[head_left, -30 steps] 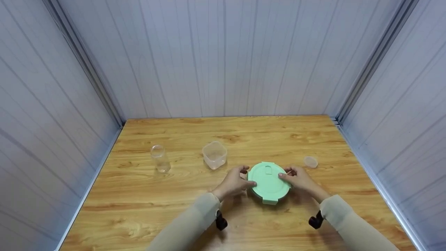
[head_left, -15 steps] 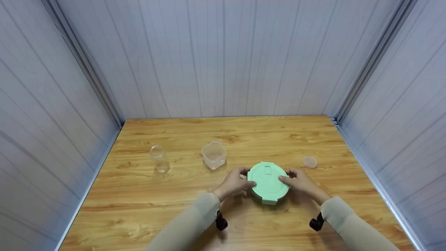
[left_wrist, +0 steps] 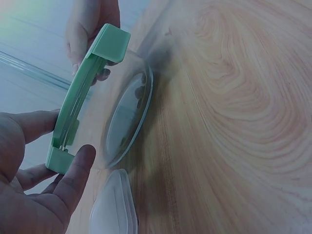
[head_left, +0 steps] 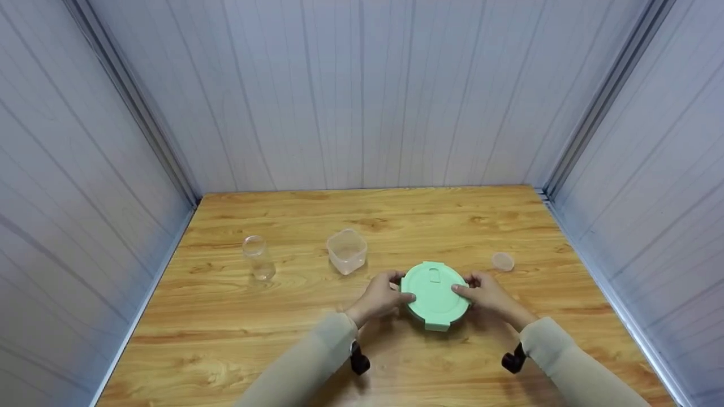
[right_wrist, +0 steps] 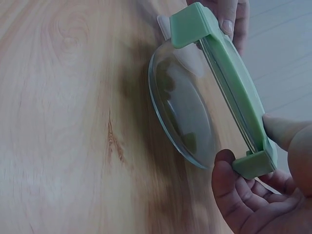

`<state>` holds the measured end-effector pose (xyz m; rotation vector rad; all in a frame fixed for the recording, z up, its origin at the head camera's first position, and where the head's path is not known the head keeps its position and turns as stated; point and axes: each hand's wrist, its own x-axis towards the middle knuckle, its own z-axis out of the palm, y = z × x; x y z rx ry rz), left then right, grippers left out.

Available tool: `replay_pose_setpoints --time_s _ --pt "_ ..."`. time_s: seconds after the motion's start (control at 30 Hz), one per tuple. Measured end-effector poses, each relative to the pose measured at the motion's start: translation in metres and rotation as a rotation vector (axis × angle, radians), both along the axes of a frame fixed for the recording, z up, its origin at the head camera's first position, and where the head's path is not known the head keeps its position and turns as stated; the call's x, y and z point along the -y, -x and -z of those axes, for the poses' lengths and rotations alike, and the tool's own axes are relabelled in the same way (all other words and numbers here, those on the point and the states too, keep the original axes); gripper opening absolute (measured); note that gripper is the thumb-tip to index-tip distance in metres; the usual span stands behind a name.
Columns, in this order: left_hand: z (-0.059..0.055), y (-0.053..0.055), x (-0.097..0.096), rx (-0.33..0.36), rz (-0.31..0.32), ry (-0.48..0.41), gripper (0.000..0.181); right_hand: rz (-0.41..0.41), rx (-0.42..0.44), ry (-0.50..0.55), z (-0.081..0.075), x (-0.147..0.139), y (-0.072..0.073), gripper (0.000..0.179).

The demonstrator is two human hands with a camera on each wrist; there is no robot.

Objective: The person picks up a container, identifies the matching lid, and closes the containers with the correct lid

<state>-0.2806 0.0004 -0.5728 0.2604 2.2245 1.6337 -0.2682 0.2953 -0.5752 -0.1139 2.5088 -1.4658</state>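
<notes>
A round glass food container (left_wrist: pixel 146 109) stands upright on the table with a light green lid (head_left: pixel 435 297) on top. My left hand (head_left: pixel 378 298) grips the lid's left edge, thumb on the top and fingers around the side clip (left_wrist: pixel 60 161). On the opposite edge my right hand (head_left: pixel 491 296) holds in the same way, its thumb over the top and fingertips under the right clip (right_wrist: pixel 255 165). Another clip on the near side of the lid hangs down along the glass. Through the clear wall the container looks empty.
Behind and left of the container stands a clear square plastic tub (head_left: pixel 347 257). A clear glass cylinder (head_left: pixel 261 263) stands further left. To the right lies a small round translucent lid (head_left: pixel 503 261). Pale panel walls (head_left: pixel 362 102) enclose the wooden table (head_left: pixel 226 316) on three sides.
</notes>
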Motion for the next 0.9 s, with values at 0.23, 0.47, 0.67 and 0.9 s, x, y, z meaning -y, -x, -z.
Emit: replay_pose_setpoints --time_s 0.23,0.47,0.67,0.9 --pt "-0.002 0.0 -0.002 0.019 -0.023 -0.004 0.056 -0.004 -0.002 -0.008 -0.003 0.0 0.0 0.032" --pt "-0.007 0.004 -0.005 -0.004 -0.028 -0.01 0.055 0.006 -0.008 0.014 -0.01 0.0 0.006 0.039" --pt "-0.013 0.011 -0.006 -0.055 -0.055 0.006 0.055 0.04 -0.026 0.023 -0.017 0.002 0.015 0.044" --pt "-0.019 0.024 -0.01 -0.058 -0.12 -0.021 0.058 0.105 -0.03 -0.002 -0.023 0.005 0.031 0.046"
